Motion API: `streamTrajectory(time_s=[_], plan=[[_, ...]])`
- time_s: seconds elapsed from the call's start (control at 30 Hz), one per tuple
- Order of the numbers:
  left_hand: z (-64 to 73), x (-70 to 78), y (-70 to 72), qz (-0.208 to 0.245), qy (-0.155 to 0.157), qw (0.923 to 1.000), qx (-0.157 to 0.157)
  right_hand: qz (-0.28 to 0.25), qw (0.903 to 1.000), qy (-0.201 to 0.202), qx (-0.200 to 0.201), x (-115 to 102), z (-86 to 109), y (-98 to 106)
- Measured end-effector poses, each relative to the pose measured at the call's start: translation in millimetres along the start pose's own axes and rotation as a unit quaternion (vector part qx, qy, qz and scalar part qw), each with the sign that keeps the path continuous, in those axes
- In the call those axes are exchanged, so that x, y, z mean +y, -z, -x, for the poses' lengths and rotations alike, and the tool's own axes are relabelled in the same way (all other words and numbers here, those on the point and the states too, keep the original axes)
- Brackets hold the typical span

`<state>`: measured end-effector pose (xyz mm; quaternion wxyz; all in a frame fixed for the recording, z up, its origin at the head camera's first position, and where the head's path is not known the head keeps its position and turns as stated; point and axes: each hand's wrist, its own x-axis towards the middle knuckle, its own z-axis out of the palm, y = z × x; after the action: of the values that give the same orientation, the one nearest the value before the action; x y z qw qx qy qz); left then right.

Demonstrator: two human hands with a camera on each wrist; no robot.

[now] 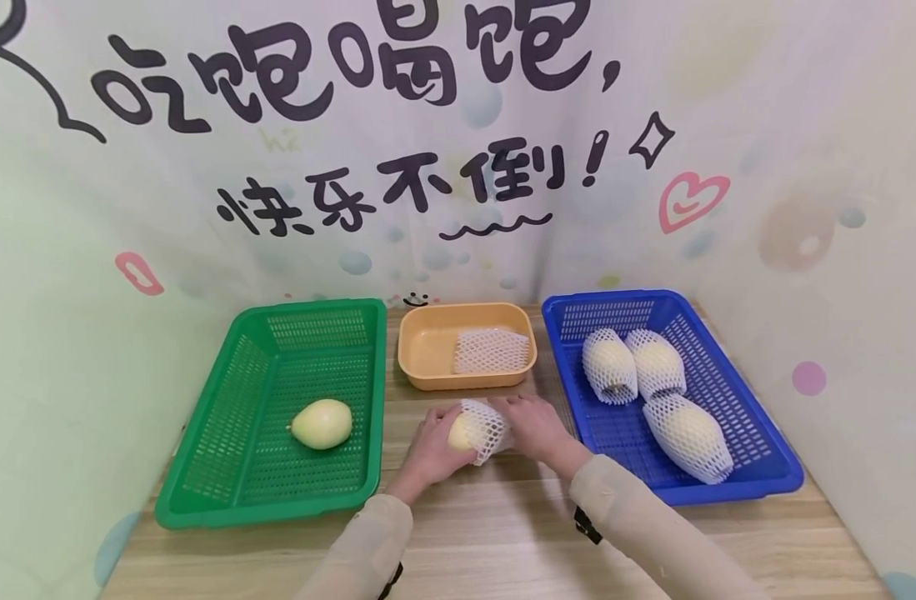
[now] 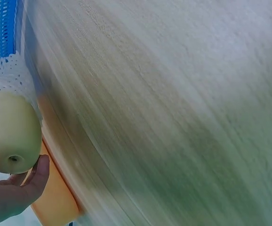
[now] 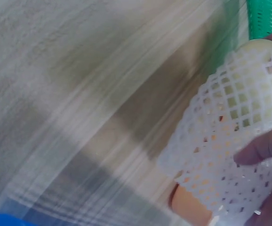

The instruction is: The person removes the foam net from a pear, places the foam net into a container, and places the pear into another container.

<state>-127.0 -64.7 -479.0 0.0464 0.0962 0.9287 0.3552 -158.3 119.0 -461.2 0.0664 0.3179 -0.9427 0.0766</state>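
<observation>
Over the middle of the table, my left hand (image 1: 432, 448) grips a smooth pale yellow fruit (image 2: 12, 132); whether it is a melon or a pear I cannot tell. A white foam net sleeve (image 3: 235, 113) covers part of this fruit. The sleeve's right side is held by my right hand (image 1: 534, 427), its thumb pressing the mesh in the right wrist view. The fruit's dimpled end stays bare in the left wrist view. Another bare fruit (image 1: 322, 424) lies in the green basket (image 1: 380, 400) on the left.
Behind the hands stands an orange tray (image 1: 420, 384) with flat foam net sleeves (image 1: 492, 351) in it. On the right, a blue basket (image 1: 758, 492) holds three net-covered fruits (image 1: 688, 435). A printed cloth (image 1: 458, 258) hangs along the table's back.
</observation>
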Motion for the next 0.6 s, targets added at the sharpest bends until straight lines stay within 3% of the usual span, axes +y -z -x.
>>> streamTrajectory(time_s=[0.2,0.37,0.6], plan=[[-0.1,-0.2,2.0,-0.005,0.007,0.9999,0.007,-0.018,0.9994,0.016,0.025,-0.4,1.2,7.7],[0.3,1.2,2.1,-0.009,0.008,0.9999,0.009,-0.009,0.9991,0.001,0.041,6.0,0.1,17.3],[2.5,5.7,4.4,-0.008,0.004,0.9997,0.022,0.000,0.9918,-0.019,0.126,17.3,-2.4,32.3]])
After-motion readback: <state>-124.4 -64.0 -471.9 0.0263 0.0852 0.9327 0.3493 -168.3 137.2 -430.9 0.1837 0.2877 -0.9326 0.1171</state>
